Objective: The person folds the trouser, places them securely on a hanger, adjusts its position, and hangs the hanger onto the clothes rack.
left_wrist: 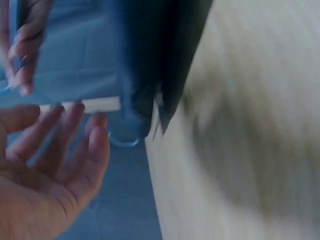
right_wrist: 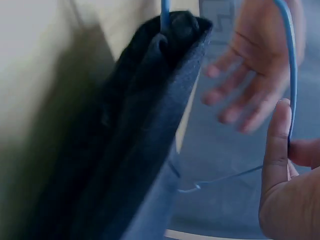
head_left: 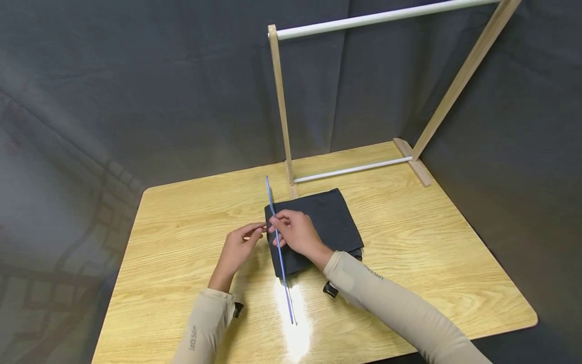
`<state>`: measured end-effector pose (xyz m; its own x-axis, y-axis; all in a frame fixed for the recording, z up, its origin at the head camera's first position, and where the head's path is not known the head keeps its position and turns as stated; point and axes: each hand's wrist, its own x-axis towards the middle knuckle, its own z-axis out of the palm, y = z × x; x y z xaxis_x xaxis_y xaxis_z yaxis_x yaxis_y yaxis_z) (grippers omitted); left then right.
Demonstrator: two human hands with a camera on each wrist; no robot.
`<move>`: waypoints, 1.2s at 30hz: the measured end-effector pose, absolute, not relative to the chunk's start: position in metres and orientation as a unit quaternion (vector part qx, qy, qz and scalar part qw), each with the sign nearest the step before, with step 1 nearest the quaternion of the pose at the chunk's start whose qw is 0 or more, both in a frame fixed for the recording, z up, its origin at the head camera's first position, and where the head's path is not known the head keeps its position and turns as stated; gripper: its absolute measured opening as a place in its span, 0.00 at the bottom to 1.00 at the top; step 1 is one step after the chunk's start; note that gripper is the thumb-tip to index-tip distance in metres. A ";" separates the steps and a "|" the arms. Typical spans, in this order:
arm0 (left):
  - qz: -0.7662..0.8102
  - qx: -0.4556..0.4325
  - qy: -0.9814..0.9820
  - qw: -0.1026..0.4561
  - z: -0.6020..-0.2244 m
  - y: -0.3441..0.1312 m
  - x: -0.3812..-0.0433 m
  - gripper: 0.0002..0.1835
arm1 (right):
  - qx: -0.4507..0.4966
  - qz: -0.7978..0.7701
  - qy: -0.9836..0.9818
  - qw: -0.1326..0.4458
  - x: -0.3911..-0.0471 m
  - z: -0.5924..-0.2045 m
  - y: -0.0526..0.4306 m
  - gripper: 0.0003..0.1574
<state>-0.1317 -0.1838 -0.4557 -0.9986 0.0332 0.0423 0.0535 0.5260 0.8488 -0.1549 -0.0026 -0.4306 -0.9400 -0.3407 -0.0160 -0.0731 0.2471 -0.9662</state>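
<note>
A blue wire hanger (head_left: 283,268) stands nearly edge-on at the left part of a folded dark cloth (head_left: 323,222) on the table. My right hand (head_left: 295,232) pinches its wire between thumb and fingers, above the cloth. In the right wrist view, a blue length of the hanger (right_wrist: 165,15) meets the end of the folded cloth (right_wrist: 150,110). My left hand (head_left: 241,247) is beside the cloth's left edge, fingers loosely bent and holding nothing in the left wrist view. Whether its fingertips touch the cloth is unclear. The cloth's kind cannot be told.
Behind the cloth, a wooden rack has a white top bar (head_left: 386,18) and a white lower bar (head_left: 354,169). Its left post (head_left: 282,101) stands just beyond the cloth. Dark curtains (head_left: 182,91) surround the wooden table (head_left: 182,212).
</note>
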 end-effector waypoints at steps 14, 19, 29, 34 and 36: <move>-0.528 0.066 -0.842 -0.092 -0.452 -0.117 -0.121 0.32 | -0.154 -0.576 0.801 0.051 -0.159 -0.364 0.018 0.09; -0.523 0.042 -0.849 -0.058 -0.432 -0.106 -0.123 0.29 | -0.159 -0.591 0.790 0.018 -0.153 -0.346 0.024 0.08; -0.462 -0.020 -0.886 0.026 -0.404 -0.109 -0.110 0.16 | -0.175 -0.639 0.749 0.005 -0.133 -0.322 0.022 0.09; -0.539 -0.040 -0.841 -0.012 -0.401 -0.111 -0.111 0.20 | -0.174 -0.665 0.727 -0.012 -0.137 -0.312 0.025 0.10; -0.570 -0.054 -0.820 -0.030 -0.402 -0.112 -0.112 0.23 | -0.172 -0.675 0.717 -0.018 -0.140 -0.308 0.028 0.10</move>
<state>-0.1124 -0.1116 -0.4019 -0.9923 0.1233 0.0128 0.0549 0.3451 0.9369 -0.1404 0.0281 -0.3084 -0.9399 -0.2224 0.2592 -0.2720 0.0284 -0.9619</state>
